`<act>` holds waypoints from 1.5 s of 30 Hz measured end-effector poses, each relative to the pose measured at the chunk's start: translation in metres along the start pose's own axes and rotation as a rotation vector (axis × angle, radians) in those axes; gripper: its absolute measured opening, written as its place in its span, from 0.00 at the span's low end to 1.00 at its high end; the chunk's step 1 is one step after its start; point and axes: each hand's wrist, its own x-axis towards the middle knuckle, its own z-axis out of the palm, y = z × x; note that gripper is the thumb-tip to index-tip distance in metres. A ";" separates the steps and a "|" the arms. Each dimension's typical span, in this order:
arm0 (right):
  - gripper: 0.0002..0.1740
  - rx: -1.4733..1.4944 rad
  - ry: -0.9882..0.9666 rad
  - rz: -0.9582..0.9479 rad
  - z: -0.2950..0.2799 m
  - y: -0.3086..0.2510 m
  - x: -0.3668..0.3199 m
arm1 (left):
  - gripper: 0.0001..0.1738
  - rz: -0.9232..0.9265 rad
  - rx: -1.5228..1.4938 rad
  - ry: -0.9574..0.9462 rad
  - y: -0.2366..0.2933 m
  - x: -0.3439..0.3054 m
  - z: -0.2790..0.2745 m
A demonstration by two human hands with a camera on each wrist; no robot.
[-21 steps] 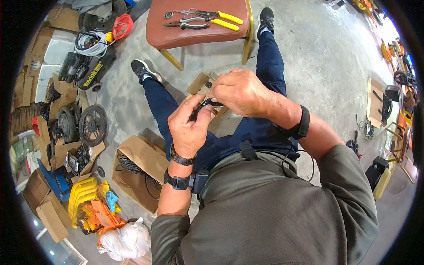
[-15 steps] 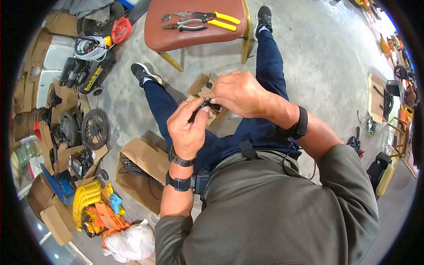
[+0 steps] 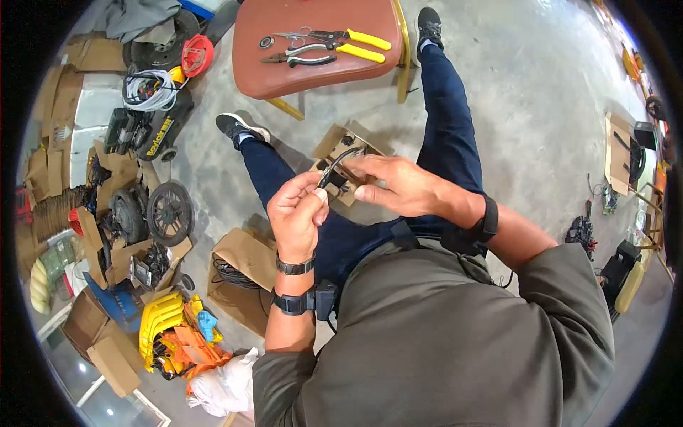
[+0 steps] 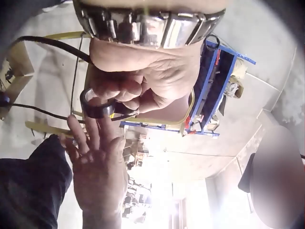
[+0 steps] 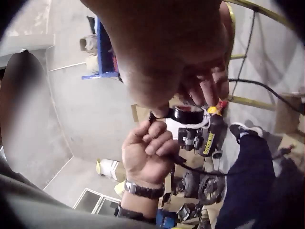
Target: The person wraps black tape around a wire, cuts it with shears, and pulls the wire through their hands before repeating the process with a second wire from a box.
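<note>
Biggest worry here imo: the roll of black tape [image 4: 97,104] doesn't look properly gripped by anyone. It sits wedged between the two hands, middle of the head view, up in the air over the lap and the cardboard box [image 3: 340,139] on the floor [image 3: 526,92]. If either hand eases off, I'd guess the roll drops and rolls off into the clutter at the left of the frame. The other risk is the black cable [image 3: 339,162] sliding through the pinch, since it loops out free above the hands.

Fingers: the left hand [image 3: 299,213] is curled up tight, fingers [image 4: 116,88] folded in and pinching the cable, with the roll right up against them. The right hand [image 3: 409,188] is pretty much flat, fingers [image 4: 90,133] straight and a bit spread, only touching the roll from the side rather than wrapping round it. Can't tell if any tape end is stuck down on the cable, too small to see.

Yellow-handled pliers [image 3: 348,39] are lying on the chair seat [image 3: 284,71] at the top of the frame, well apart from both hands.
</note>
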 end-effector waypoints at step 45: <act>0.21 0.542 -0.058 0.261 0.052 0.010 0.044 | 0.09 0.222 0.422 0.126 0.003 -0.007 0.006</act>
